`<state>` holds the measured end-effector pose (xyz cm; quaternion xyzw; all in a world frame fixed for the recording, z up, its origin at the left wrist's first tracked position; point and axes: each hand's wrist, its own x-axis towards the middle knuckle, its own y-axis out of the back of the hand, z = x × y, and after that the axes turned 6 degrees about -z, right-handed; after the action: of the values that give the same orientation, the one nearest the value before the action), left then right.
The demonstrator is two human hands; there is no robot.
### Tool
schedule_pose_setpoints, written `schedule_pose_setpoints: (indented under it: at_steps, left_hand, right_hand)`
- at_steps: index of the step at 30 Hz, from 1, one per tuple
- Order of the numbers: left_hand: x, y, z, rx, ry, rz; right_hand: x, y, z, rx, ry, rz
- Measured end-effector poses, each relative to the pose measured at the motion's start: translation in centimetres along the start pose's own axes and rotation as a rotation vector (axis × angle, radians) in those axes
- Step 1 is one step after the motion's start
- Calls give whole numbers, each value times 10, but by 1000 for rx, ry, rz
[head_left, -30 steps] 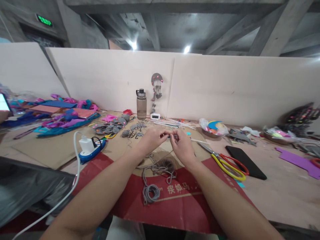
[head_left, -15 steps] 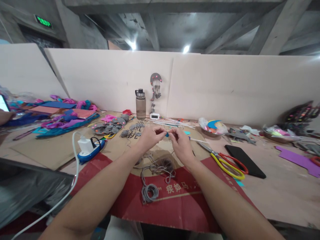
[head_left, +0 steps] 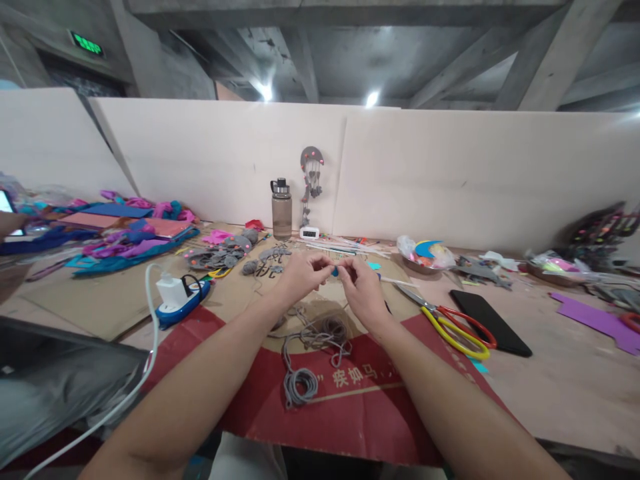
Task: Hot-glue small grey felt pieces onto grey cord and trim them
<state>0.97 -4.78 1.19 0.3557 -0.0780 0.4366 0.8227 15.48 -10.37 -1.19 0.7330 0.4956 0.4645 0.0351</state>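
Fingertips of my left hand (head_left: 306, 275) and my right hand (head_left: 361, 281) meet in a pinch over the table. Between them shows a small blue piece (head_left: 335, 271), mostly covered by the fingers, so its kind is unclear. Both hands are closed on it. Below my wrists lies a loose tangle of grey cord (head_left: 333, 328), with a neat coil of grey cord (head_left: 300, 387) nearer to me. They rest on a red and brown cardboard sheet (head_left: 360, 427). Right of my right hand lie large scissors (head_left: 450, 325) with one red and one yellow handle.
A black phone (head_left: 493, 323) lies beyond the scissors. A blue power strip (head_left: 183, 303) with a white cable stands left. At the back are a water bottle (head_left: 281, 210), a small clock (head_left: 309, 233) and a bowl (head_left: 425, 257). Another person's hand (head_left: 13, 223) shows at far left.
My hands stay almost in place, with only slight finger movement around the blue piece. At the far left the other person's hand and leg have shifted a little.
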Motion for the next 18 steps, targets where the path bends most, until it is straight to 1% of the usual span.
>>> schedule_pose_setpoints:
  at_steps: [5, 9, 14, 18]
  left_hand:
    - [0, -2, -1, -201, 41, -35]
    - [1, -3, -4, -231, 56, -29]
    - [4, -4, -11, -242, 54, 30]
    - [3, -3, -9, -247, 71, 89]
  right_hand:
    - [0, 1, 0, -9, -2, 0]
    - [1, 1, 0, -2, -7, -1]
    - [0, 0, -1, 17, -22, 7]
    - [0, 1, -4, 1, -11, 2]
